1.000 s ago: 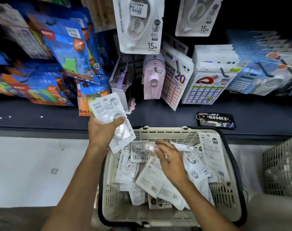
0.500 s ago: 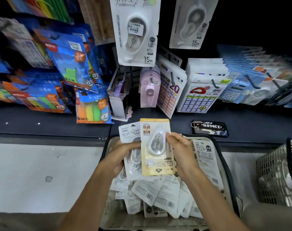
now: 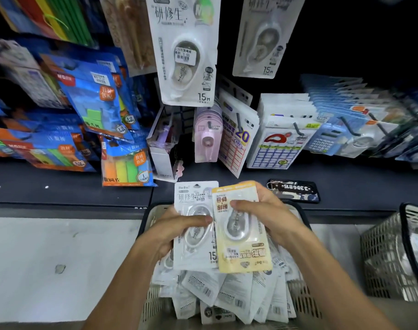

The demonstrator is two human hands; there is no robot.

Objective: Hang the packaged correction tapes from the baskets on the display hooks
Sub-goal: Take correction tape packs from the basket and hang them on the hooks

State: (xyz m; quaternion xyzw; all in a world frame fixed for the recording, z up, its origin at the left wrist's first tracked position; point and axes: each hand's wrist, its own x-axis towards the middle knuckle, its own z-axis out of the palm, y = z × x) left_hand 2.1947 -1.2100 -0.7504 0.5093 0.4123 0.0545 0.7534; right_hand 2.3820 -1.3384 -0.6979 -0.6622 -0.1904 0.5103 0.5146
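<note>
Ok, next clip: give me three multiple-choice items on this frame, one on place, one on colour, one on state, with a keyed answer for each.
1. Where does the phone lie?
A. in the basket
B. on the dark shelf ledge
C. on a hook

2. What colour is the pack that the right hand grips?
A. yellow
B. blue
C. pink

3. What is the left hand doing?
A. hanging idle
B. pressing the basket rim
C. gripping a white pack

Answers: 1 B, it lies flat on the ledge behind the basket. 2 A, its card is pale yellow. 3 C, the thumb lies across the white pack's front.
</note>
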